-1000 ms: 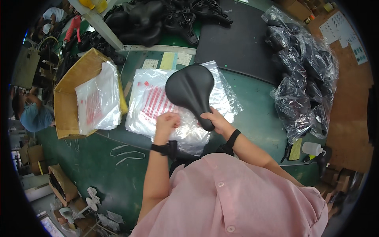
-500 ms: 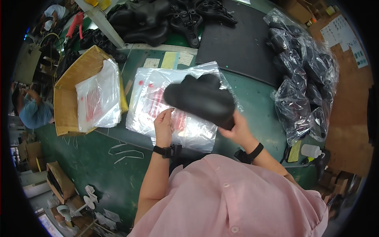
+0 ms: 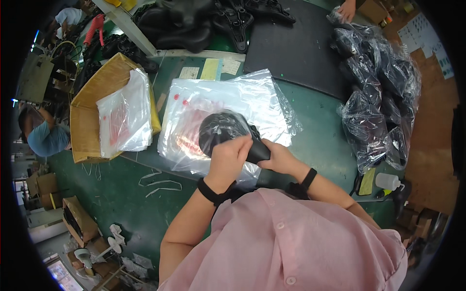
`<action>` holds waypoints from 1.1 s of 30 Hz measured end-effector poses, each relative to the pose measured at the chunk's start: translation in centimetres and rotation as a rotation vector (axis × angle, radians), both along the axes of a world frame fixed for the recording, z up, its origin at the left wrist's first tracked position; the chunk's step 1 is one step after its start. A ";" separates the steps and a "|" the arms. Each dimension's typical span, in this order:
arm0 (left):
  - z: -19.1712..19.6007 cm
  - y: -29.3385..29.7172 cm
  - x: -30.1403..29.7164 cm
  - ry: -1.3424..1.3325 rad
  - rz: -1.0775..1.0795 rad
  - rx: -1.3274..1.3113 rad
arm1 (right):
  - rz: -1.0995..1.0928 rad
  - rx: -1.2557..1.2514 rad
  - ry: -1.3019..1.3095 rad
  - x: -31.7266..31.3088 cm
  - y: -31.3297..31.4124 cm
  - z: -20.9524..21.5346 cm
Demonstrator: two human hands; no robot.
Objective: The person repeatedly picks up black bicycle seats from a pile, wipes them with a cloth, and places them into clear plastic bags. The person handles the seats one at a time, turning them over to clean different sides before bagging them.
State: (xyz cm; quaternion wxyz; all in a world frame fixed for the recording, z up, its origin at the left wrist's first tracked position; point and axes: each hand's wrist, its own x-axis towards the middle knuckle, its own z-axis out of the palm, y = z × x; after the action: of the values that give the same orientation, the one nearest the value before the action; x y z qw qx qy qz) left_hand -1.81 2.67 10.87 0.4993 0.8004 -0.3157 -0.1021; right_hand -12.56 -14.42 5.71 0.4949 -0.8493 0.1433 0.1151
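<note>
A black bicycle saddle (image 3: 258, 152) is tilted over a stack of clear plastic bags (image 3: 174, 126) with red print. One clear plastic bag (image 3: 217, 127) covers its wide end, while the narrow end sticks out bare. My right hand (image 3: 279, 157) grips that bare narrow end. Across the saddle, my left hand (image 3: 229, 162) is closed with fingers pinched together at the bag's edge. The pinched film itself is mostly hidden behind the fingers.
To the left stands a yellow-brown box (image 3: 87, 114) with more plastic bags (image 3: 124, 121). Bagged saddles (image 3: 378, 97) are heaped at right; another person's hand (image 3: 346, 9) touches their far end. Bare saddles (image 3: 179, 29) lie beyond, beside a black mat (image 3: 291, 43). A white bottle (image 3: 387, 181) sits near right.
The saddle has come down and turned, and its wide end is now inside a bag. My left hand has moved right and onto it. Another person's hand has appeared at the far right.
</note>
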 end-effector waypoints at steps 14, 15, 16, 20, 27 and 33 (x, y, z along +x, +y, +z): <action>-1.6 -3.1 -2.9 0.098 -0.408 0.057 | -0.153 0.328 0.019 -2.2 0.0 -3.2; -0.9 -1.9 -2.1 0.158 -0.352 0.007 | -0.292 0.566 0.050 -2.3 -0.5 -2.9; -1.3 -0.4 -0.4 0.193 -0.290 0.109 | -0.429 0.804 0.077 -2.3 -0.8 -2.3; -3.6 -0.3 0.5 -0.150 -0.646 0.166 | -0.626 1.195 0.030 -1.9 -1.5 -2.7; -0.6 -13.8 -6.2 0.259 -0.791 -0.174 | -0.539 0.356 -0.025 1.5 -1.6 -4.3; 1.7 -13.8 -3.7 0.338 -0.881 -0.213 | -0.862 0.377 -0.031 4.2 -12.3 4.2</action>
State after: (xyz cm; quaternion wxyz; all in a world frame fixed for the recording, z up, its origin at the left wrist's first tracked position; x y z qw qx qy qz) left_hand -5.49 -11.14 12.53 0.5320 0.5071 -0.5477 -0.3997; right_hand -8.39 -26.72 9.92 0.6453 -0.6093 0.4521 -0.0894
